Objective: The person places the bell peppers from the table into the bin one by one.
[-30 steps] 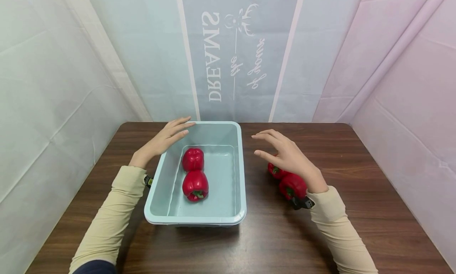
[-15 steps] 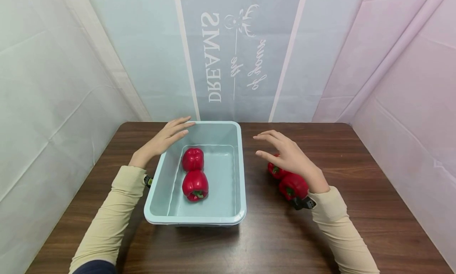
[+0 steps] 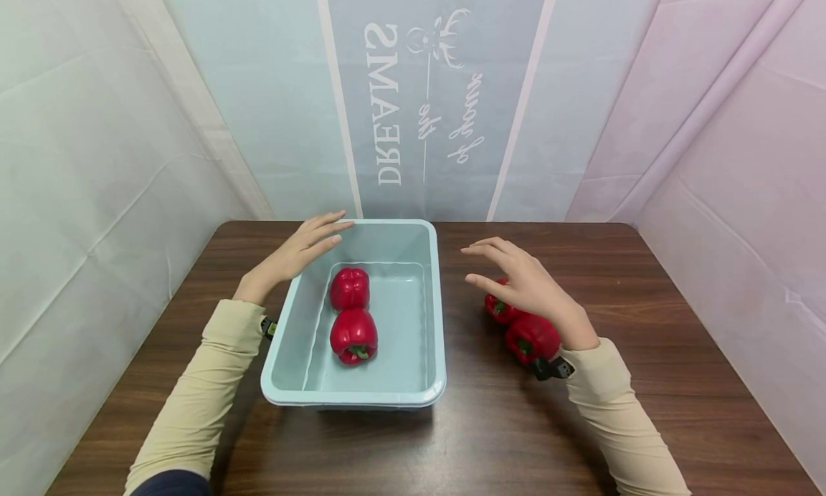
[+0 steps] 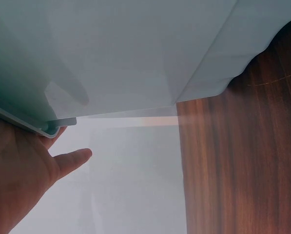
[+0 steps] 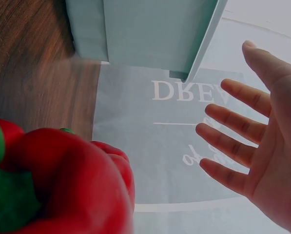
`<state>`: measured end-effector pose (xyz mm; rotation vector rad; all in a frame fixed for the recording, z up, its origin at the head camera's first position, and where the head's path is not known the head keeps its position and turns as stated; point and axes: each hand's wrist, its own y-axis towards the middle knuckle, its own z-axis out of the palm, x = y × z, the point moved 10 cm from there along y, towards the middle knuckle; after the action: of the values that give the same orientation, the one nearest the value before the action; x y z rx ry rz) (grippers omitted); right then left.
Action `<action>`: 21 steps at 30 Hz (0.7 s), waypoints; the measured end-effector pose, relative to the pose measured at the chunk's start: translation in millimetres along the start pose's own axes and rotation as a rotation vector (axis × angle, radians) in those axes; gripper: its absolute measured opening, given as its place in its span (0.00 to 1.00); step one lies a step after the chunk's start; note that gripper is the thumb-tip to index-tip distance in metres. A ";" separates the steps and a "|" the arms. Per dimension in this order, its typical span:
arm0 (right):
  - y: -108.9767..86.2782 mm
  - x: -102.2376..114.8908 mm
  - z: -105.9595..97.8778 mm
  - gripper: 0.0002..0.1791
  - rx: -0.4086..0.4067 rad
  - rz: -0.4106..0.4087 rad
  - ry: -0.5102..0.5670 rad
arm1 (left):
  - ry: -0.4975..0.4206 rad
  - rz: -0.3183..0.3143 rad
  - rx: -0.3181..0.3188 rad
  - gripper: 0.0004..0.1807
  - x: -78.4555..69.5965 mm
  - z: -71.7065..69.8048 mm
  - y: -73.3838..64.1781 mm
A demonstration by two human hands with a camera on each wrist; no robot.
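Observation:
A pale blue-green plastic tub (image 3: 400,399) stands left of centre on the table. Inside it lie two red bell peppers, one (image 3: 350,289) behind the other (image 3: 354,336), touching. My left hand (image 3: 293,252) is at the tub's left rim, fingers extended over it; the left wrist view shows the palm (image 4: 18,170) beside the rim, holding nothing. Above the table to the right of the tub hovers my right hand (image 3: 519,277), fingers spread. Below it sit two more red bell peppers, the nearer one (image 3: 532,337) and a farther one (image 3: 498,308) partly hidden by the hand.
The dark wood table (image 3: 490,439) has a fabric backdrop (image 3: 432,202) with mirrored lettering along its far edge. White cloth walls (image 3: 761,266) rise on both sides. A small dark device (image 3: 553,368) sits at my right wrist.
My right hand has drifted very slightly right and toward me. The left hand, the tub and the peppers stay where they were.

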<state>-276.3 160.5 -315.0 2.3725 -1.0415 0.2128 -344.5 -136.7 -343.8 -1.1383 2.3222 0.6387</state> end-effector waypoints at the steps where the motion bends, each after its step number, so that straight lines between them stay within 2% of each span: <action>1: -0.4 -0.2 0.0 0.25 0.000 0.000 -0.001 | 0.001 0.000 -0.001 0.24 -0.3 0.1 -0.2; 21: -9.2 -6.4 1.6 0.25 0.019 0.029 -0.022 | 0.005 0.000 -0.007 0.24 -0.6 2.0 -3.6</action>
<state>-274.1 168.9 -322.3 2.3831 -1.0889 0.2078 -340.8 -137.1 -345.8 -1.1446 2.3257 0.6458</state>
